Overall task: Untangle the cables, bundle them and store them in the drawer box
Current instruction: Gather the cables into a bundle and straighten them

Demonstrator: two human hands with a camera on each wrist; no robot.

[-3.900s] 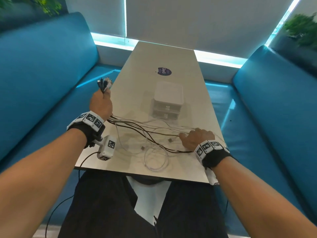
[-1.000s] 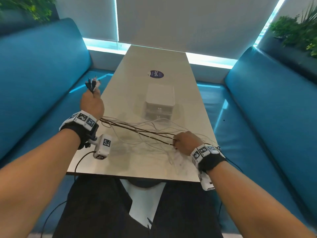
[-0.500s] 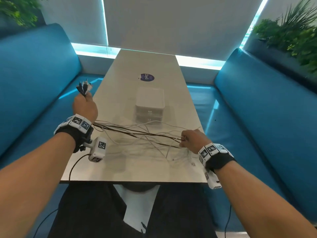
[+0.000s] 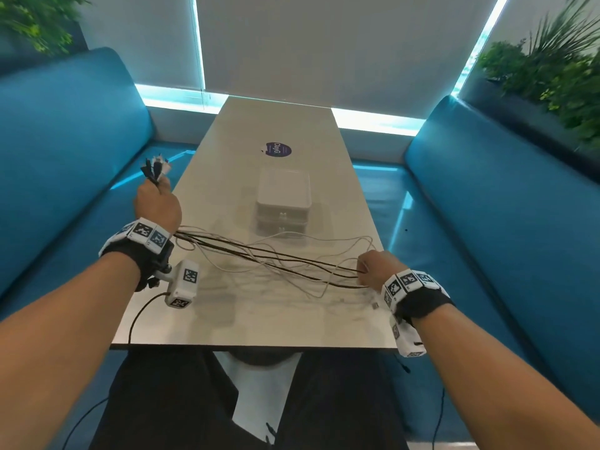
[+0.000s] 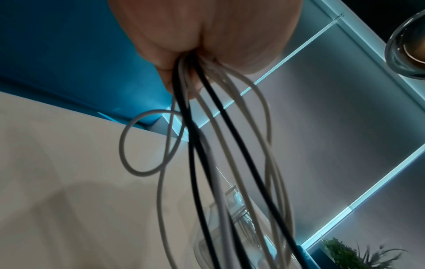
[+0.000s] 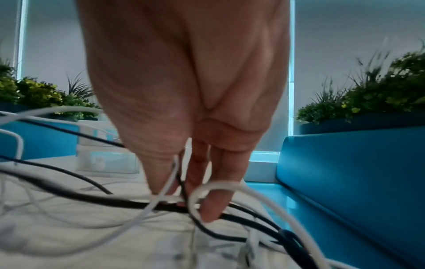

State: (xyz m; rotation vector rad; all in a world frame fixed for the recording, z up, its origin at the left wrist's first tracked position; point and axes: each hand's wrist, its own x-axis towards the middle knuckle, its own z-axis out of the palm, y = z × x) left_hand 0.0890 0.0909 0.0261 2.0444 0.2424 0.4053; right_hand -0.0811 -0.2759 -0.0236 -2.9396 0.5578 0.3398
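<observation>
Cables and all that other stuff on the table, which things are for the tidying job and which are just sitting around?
For the job:
cables, gripped by the left hand and the right hand
drawer box

Just there:
round sticker
plants
blue sofas

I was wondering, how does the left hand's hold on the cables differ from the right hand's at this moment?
The left hand is raised off the table's left edge, gripping the cables in a fist with the connector ends sticking out above it. The right hand sits low by the right edge, fingers pinching the strands further along. Dark and white cables fan out below the left hand, while loose slack loops around the right hand. Both hold the same cables, stretched between them.
</observation>
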